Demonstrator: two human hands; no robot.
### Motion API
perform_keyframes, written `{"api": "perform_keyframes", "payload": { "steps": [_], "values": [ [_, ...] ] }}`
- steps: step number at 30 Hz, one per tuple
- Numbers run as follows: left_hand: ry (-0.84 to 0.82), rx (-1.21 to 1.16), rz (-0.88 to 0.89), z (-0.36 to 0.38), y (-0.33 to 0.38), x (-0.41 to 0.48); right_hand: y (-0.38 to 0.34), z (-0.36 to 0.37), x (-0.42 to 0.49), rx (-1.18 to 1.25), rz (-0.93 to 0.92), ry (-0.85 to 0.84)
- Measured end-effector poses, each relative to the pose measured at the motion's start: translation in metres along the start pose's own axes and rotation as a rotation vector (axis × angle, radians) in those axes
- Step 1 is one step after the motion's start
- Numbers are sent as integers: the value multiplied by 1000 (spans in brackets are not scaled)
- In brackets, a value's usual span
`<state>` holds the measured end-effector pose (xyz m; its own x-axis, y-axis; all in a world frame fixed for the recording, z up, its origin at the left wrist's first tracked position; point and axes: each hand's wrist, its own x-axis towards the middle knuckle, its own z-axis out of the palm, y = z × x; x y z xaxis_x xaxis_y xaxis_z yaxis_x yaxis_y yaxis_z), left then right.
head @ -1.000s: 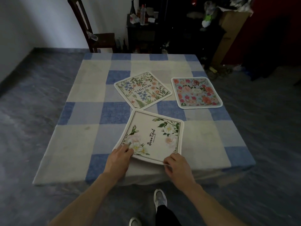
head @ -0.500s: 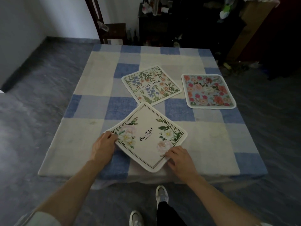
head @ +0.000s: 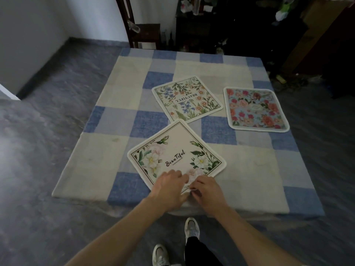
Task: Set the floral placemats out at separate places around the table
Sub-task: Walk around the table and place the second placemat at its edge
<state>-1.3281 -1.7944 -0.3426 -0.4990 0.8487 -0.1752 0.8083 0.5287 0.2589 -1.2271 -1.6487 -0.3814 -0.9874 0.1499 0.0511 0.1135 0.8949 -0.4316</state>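
Note:
Three floral placemats lie on a blue and cream checked tablecloth (head: 115, 89). The nearest, a cream "Beautiful" placemat (head: 175, 153) with white flowers, lies turned like a diamond near the front edge. My left hand (head: 169, 186) rests flat on its near corner. My right hand (head: 206, 190) pinches that same corner from the right. A wildflower placemat (head: 187, 98) lies behind it, almost touching its far corner. A pink rose placemat (head: 254, 109) lies apart at the right.
A dark wooden chair (head: 142, 29) stands behind the table's far edge. Dark cluttered furniture (head: 221, 22) and a cardboard box (head: 315, 25) fill the back right. Grey floor surrounds the table. My shoes (head: 191, 226) show below the front edge.
The cream placemat has rotated further into a diamond. My left hand moved from its left corner to the near corner, beside my right hand. The view shifted left.

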Motion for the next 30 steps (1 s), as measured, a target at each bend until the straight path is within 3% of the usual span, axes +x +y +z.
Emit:
{"api": "perform_keyframes", "payload": {
  "steps": [6,16,25,30],
  "values": [
    [-68,-59,-130,16,19,-1,0,-3,1,29,-43,18],
    [-16,-48,-139,14,-11,-37,13,-8,13,6,-180,-28],
    [105,-3,-11,19,-50,-74,41,-23,5,-48,-131,-95],
    [27,50,22,28,-54,-86,35,-20,0,-44,-106,-75]
  ]
}}
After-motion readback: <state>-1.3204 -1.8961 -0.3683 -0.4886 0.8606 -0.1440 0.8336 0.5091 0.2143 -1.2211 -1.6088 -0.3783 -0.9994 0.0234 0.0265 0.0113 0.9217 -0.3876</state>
